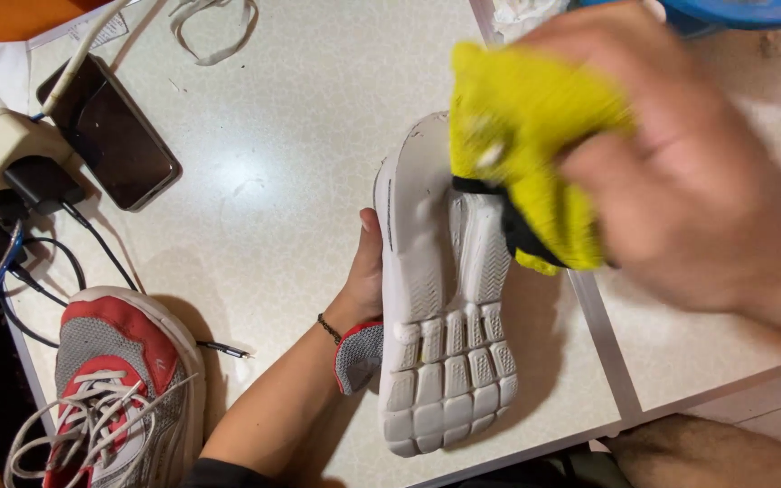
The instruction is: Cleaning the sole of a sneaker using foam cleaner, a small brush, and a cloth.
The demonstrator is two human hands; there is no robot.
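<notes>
Yellow knitted cloth bunched in my right hand scrubs the white rubber sole of the upturned sneaker, which my left hand grips above the pale surface; hard rubbing could twist it loose.

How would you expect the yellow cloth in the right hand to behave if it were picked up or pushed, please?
The yellow cloth is bunched and folded over in the right hand, so it is probably floppy and light. Its nubby knit surface suggests it would grip the white shoe sole rather than slide. It looks unlikely to roll or break.
</notes>
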